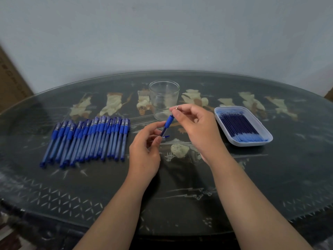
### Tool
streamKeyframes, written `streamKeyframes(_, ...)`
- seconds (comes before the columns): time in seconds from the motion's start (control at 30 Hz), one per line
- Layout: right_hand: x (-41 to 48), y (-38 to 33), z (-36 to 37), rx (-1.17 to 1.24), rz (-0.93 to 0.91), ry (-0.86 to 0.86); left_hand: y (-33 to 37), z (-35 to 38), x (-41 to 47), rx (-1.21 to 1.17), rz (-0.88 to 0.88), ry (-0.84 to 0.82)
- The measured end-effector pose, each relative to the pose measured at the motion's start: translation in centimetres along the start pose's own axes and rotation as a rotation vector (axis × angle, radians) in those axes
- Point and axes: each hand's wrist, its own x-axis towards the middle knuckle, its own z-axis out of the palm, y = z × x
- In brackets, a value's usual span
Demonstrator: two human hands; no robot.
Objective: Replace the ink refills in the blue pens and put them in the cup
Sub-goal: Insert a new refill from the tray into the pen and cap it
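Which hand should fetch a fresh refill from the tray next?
Right. The right hand hovers nearer the tray of refills, which sits on that side, while the left hand grips the pen. It pinches a small piece, so it probably has to put that down first.

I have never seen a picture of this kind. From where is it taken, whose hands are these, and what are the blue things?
There is no machine here. A person wears one wide camera on the head, so you look down over their own arms. The left hand grips a blue pen by its barrel; the right hand pinches a small part above the pen's upper end, too small to name. On the table lie a row of blue pens at the left, an empty clear cup in the middle, and a white tray of refills at the right.
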Motion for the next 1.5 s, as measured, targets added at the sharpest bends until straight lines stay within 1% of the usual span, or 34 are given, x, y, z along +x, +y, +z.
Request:
streamKeyframes(0.07,0.0,0.1,0.3,-0.015,0.02,0.036,0.0,0.0,0.0,0.004,0.005,-0.001)
streamKeyframes(0.17,0.0,0.2,0.2,0.062,0.069,0.0,-0.1,0.0,0.0,-0.012,-0.004,0.008)
streamKeyframes(0.23,-0.1,0.1,0.1,0.068,0.048,-0.025,-0.1,0.0,0.0,-0.002,-0.001,0.006)
streamKeyframes(0.3,0.0,0.1,0.3,0.028,0.034,0.015,-0.1,0.0,0.0,0.013,0.007,0.003)
streamKeyframes(0.37,0.1,0.2,0.5,0.004,0.064,0.06,-0.1,0.0,0.1,0.025,0.012,0.001)
streamKeyframes(0.47,0.0,0.2,0.5,0.055,0.075,0.033,-0.2,0.1,0.1,0.014,0.006,0.012)
streamKeyframes(0.53,0.0,0.2,0.4,0.063,0.041,0.016,-0.2,0.1,0.1,0.015,-0.006,0.015)
streamKeyframes(0.6,0.1,0.3,0.5,0.031,0.013,0.049,-0.2,0.1,0.1,0.021,-0.009,0.013)
streamKeyframes(0.7,0.3,0.5,0.7,0.005,0.035,0.092,-0.2,0.0,0.0,0.026,-0.014,0.009)
streamKeyframes(0.8,0.2,0.8,0.9,0.038,0.05,0.074,0.0,-0.1,0.0,0.01,-0.032,0.046)
streamKeyframes(0.83,0.2,1.1,1.0,0.009,0.05,0.063,0.1,-0.2,0.0,-0.014,-0.05,0.071)
streamKeyframes(0.87,0.4,1.6,1.0,-0.088,0.033,0.043,0.2,-0.3,0.0,-0.049,-0.073,0.097)
streamKeyframes(0.93,0.5,2.9,1.4,-0.403,-0.009,-0.07,0.2,-0.4,0.0,-0.108,-0.115,0.141)
streamKeyframes(1.0,0.4,4.3,2.0,-0.63,-0.053,-0.206,0.0,-0.4,0.1,-0.124,-0.121,0.164)
streamKeyframes(1.1,0.2,5.7,2.7,-0.757,-0.174,-0.302,0.0,-0.3,0.2,-0.125,-0.11,0.173)
streamKeyframes(1.17,0.2,5.9,2.9,-0.786,-0.213,-0.287,0.2,-0.3,0.1,-0.117,-0.103,0.168)
streamKeyframes(1.23,0.2,5.7,2.9,-0.746,-0.194,-0.213,0.3,-0.4,0.1,-0.108,-0.092,0.16)
streamKeyframes(1.27,0.1,5.3,2.8,-0.692,-0.157,-0.157,0.3,-0.4,0.0,-0.105,-0.09,0.154)
streamKeyframes(1.37,0.3,3.5,1.6,-0.4,0.007,0.041,0.4,-0.4,-0.1,-0.114,-0.093,0.129)
streamKeyframes(1.43,0.4,2.1,0.7,-0.199,0.031,0.154,0.5,-0.3,-0.1,-0.123,-0.076,0.106)
streamKeyframes(1.5,0.5,0.9,-0.1,-0.047,0.018,0.23,0.5,-0.2,-0.2,-0.1,-0.044,0.087)
